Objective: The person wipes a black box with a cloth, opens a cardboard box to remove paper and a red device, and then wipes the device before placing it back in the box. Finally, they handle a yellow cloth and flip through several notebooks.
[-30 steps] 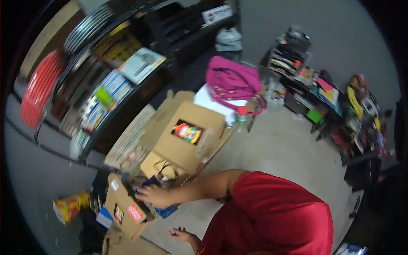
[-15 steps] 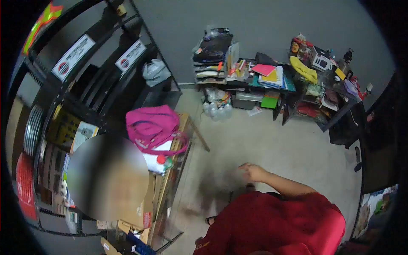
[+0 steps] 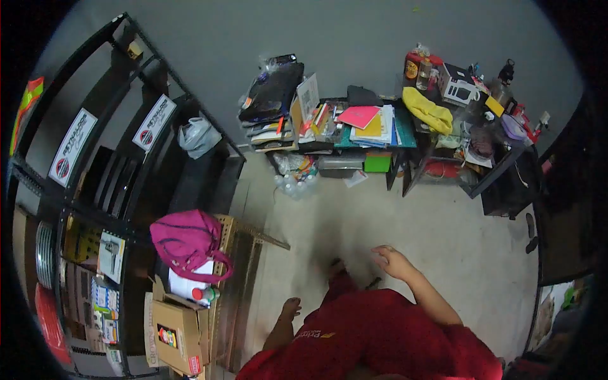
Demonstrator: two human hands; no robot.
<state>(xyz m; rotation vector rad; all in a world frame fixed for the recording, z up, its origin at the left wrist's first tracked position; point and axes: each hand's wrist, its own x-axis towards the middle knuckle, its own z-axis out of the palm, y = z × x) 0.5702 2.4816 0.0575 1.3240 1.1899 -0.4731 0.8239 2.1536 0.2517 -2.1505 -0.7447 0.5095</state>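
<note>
My right hand [image 3: 391,261] hangs in the air over the floor, in front of my red shirt [image 3: 380,335]. Its fingers are loosely bent and a little apart, with nothing in them. Lower and to the left is my left hand [image 3: 291,308], beside my body, its fingers loose and nothing visible in it. Neither hand touches anything. Nearest to the left hand stands a metal-edged table [image 3: 221,291] bearing a magenta bag [image 3: 189,240], a bottle with a red cap [image 3: 204,294] and an open cardboard box [image 3: 174,326].
Black shelving [image 3: 69,199] runs along the left, with a grey plastic bag [image 3: 199,137]. Ahead, a low desk [image 3: 405,137] carries papers, a pink folder [image 3: 359,116] and a yellow cloth [image 3: 426,109]. Bottles [image 3: 297,185] stand on the floor [image 3: 329,215] under it.
The view has shifted as I move along the floor. My left hand has come into view, and the cardboard box and magenta bag sit lower in the picture.
</note>
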